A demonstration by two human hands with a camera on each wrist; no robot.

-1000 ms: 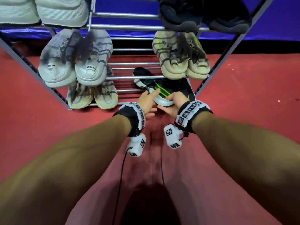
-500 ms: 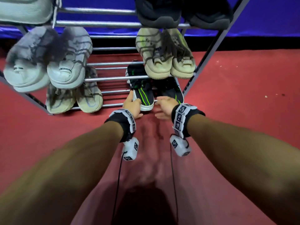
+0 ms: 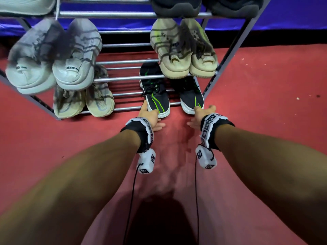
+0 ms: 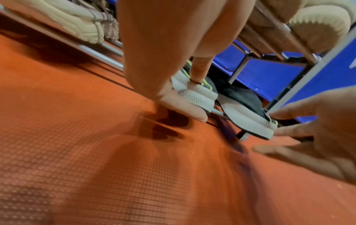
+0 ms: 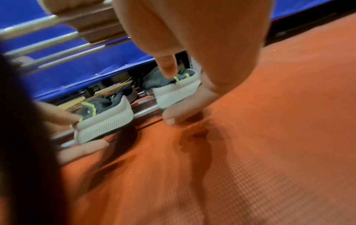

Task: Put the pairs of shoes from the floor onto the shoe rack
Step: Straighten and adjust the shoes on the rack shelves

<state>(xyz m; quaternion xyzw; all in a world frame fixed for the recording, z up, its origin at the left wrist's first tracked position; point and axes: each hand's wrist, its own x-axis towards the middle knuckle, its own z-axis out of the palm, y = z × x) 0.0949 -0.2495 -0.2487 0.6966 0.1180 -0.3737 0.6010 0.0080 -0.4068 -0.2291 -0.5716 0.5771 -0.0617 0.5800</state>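
Note:
A pair of black shoes with green stripes stands on the bottom tier of the metal shoe rack (image 3: 123, 79), at its right end. My left hand (image 3: 153, 115) is at the heel of the left shoe (image 3: 157, 98). Its thumb touches the heel top and its straight fingers lie under the white sole (image 4: 196, 97). At the heel of the right shoe (image 3: 191, 96), my right hand (image 3: 199, 117) has its thumb on the green heel tab (image 5: 185, 75), with its fingers spread low by the sole. Both heels overhang the front bar.
Other pairs fill the rack: beige shoes (image 3: 83, 101) bottom left, grey-white shoes (image 3: 53, 68) above them, beige shoes (image 3: 184, 55) over the black pair, dark shoes (image 3: 177, 6) on top. A red textured mat (image 3: 265, 85) covers the floor, with a blue wall behind.
The hands were close together holding the black shoes at the rack's front. The shoes now sit side by side on the bottom tier, and the hands have moved apart, one to each heel.

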